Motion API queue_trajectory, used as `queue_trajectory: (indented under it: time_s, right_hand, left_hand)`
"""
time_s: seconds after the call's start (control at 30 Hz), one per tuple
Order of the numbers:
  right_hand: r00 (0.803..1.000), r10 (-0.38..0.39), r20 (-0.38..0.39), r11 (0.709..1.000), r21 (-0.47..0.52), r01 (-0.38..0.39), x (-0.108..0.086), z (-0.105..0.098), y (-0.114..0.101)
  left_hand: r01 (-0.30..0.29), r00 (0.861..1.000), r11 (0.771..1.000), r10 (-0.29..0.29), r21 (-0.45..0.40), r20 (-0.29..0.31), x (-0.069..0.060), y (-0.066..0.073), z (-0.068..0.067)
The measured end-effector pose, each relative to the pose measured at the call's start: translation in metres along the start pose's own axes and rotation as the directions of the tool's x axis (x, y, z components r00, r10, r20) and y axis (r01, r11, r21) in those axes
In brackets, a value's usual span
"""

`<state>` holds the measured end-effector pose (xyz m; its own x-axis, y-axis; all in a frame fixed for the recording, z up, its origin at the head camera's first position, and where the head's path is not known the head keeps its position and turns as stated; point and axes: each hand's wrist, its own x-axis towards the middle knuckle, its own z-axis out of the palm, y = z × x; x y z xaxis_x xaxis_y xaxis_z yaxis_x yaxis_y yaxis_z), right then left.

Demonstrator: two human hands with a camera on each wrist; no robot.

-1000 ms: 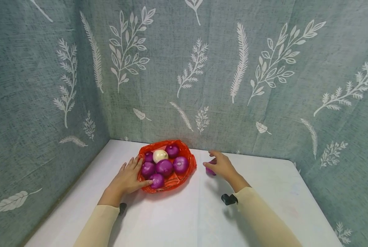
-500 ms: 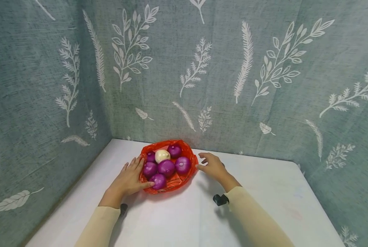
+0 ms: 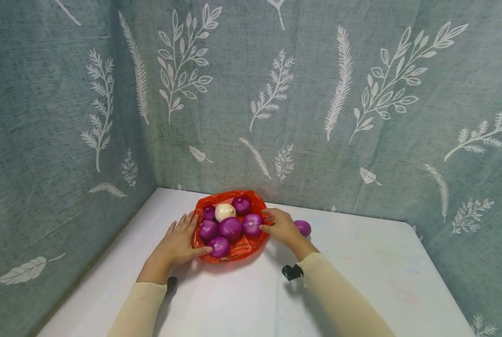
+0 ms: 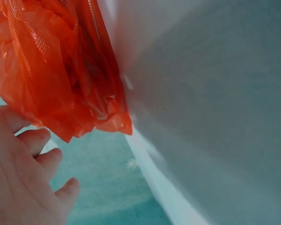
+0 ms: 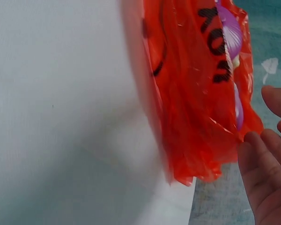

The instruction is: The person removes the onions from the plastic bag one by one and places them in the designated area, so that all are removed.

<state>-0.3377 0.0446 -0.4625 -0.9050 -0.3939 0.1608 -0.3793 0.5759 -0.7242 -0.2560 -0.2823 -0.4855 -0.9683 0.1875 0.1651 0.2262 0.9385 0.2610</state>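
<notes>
In the head view, a red plastic bag (image 3: 241, 256) lies spread open around several purple onions (image 3: 230, 229) and one pale onion (image 3: 225, 212). My left hand (image 3: 177, 243) rests along its left rim, fingers extended, thumb by the lowest onion. At the right rim is my right hand (image 3: 284, 229), thumb beside the rightmost onion in the bag. Another purple onion (image 3: 303, 228) lies outside, partly behind the right hand. The left wrist view has the left hand (image 4: 21, 168) against the bag (image 4: 51, 61); in the right wrist view the right fingertips (image 5: 250, 138) touch the bag (image 5: 187, 103).
A white table (image 3: 360, 267) carries everything. Grey-green fabric with white leaf prints (image 3: 301, 93) hangs behind it and along the left side. A dark wrist device (image 3: 292, 272) sits at the right wrist.
My right hand has let go of the onion outside the bag and moved left to the bag's right rim. My left hand remains at the left rim. The head view has shifted slightly.
</notes>
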Motion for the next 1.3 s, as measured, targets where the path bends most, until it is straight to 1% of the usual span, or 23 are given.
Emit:
queue_trajectory:
  time_s: [0.13,0.33,0.53,0.67,0.73,0.83,0.93,1.07,1.3]
  right_hand:
    - [1.0,-0.02,0.004,1.0,0.012,0.02,0.002,0.005,-0.001]
    - [1.0,-0.002,0.019,1.0,-0.006,0.002,0.005,0.011,-0.004]
    - [1.0,0.026,0.009,0.998,-0.058,-0.025,0.007,0.014,-0.003]
    - [1.0,0.019,-0.002,0.994,-0.103,-0.019,0.008,0.016,-0.002]
    - [1.0,0.003,-0.006,0.993,-0.121,-0.004,0.008,0.017,-0.002]
    - [1.0,-0.006,-0.011,0.99,-0.141,0.005,0.008,0.018,-0.003]
    - [1.0,0.001,-0.01,0.986,-0.169,-0.003,0.008,0.02,-0.003]
    - [1.0,0.023,0.002,0.979,-0.202,-0.022,0.009,0.024,-0.002]
    - [0.998,0.053,0.031,0.971,-0.237,-0.044,0.01,0.032,-0.001]
  left_hand:
    - [0.01,1.0,1.0,-0.01,0.001,-0.001,-0.001,0.0,0.0]
    - [0.003,1.0,1.0,-0.003,-0.001,-0.012,-0.002,0.002,-0.001]
    - [-0.006,1.0,1.0,0.006,0.002,-0.019,-0.002,0.004,-0.002]
    - [-0.001,1.0,1.0,0.001,0.003,-0.007,-0.003,0.005,-0.002]
    - [0.001,1.0,1.0,-0.001,0.004,0.0,-0.004,0.005,-0.001]
    - [-0.009,1.0,1.0,0.009,0.007,-0.008,-0.004,0.005,-0.002]
    - [-0.026,0.999,1.0,0.026,0.011,-0.024,-0.004,0.004,-0.002]
    - [-0.037,0.999,0.999,0.037,0.013,-0.036,-0.004,0.004,-0.002]
    - [-0.019,1.0,1.0,0.019,0.005,-0.021,-0.002,0.004,0.0]
